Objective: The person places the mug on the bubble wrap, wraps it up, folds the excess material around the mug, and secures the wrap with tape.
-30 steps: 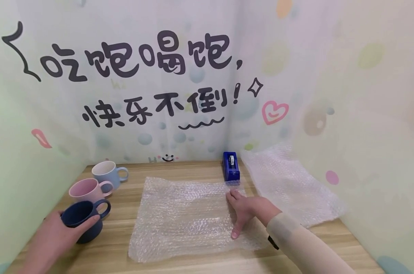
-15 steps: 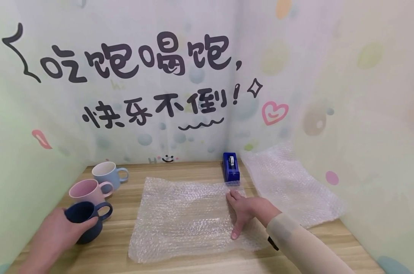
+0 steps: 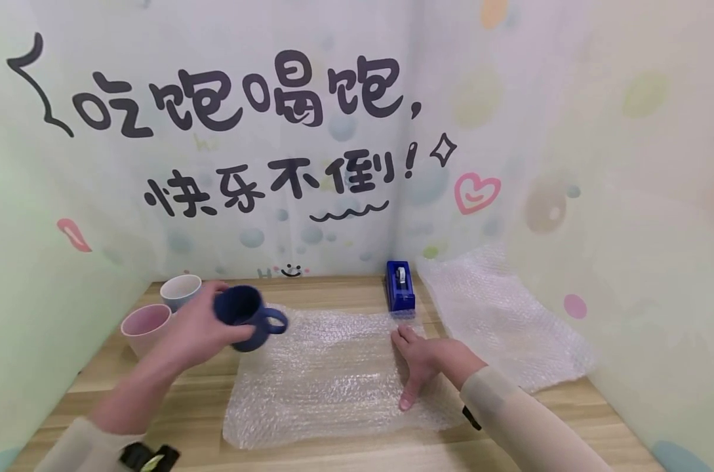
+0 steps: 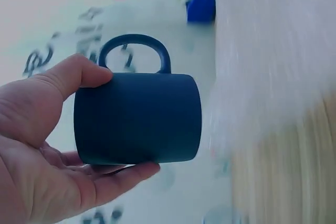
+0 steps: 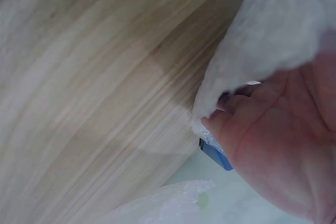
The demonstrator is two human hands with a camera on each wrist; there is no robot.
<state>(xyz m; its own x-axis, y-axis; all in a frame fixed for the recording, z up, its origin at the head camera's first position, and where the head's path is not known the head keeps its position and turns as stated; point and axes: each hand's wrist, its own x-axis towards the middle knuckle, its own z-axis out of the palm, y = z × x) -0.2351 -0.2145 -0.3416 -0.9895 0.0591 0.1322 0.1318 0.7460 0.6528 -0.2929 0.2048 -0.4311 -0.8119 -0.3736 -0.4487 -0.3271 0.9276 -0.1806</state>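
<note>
My left hand (image 3: 200,328) grips a dark blue mug (image 3: 256,331) by its body and holds it above the table, over the left edge of a bubble wrap sheet (image 3: 315,380). In the left wrist view, thumb and fingers wrap opposite sides of the mug (image 4: 139,119), with its handle free. My right hand (image 3: 421,360) rests on the right part of the sheet, thumb spread away from the fingers. Up close in the right wrist view, the right hand (image 5: 278,135) is at the bubble wrap's edge (image 5: 252,40); its fingertips are partly hidden.
A pink mug (image 3: 146,331) and a light blue mug (image 3: 179,292) stand at the left of the wooden table (image 3: 185,400). A blue tape dispenser (image 3: 400,288) sits behind the sheet. Another bubble wrap piece (image 3: 504,321) leans against the right wall.
My left hand has lifted the dark blue mug from the table and carried it right and away from me, to the bubble wrap's left edge. The right hand has stayed in place.
</note>
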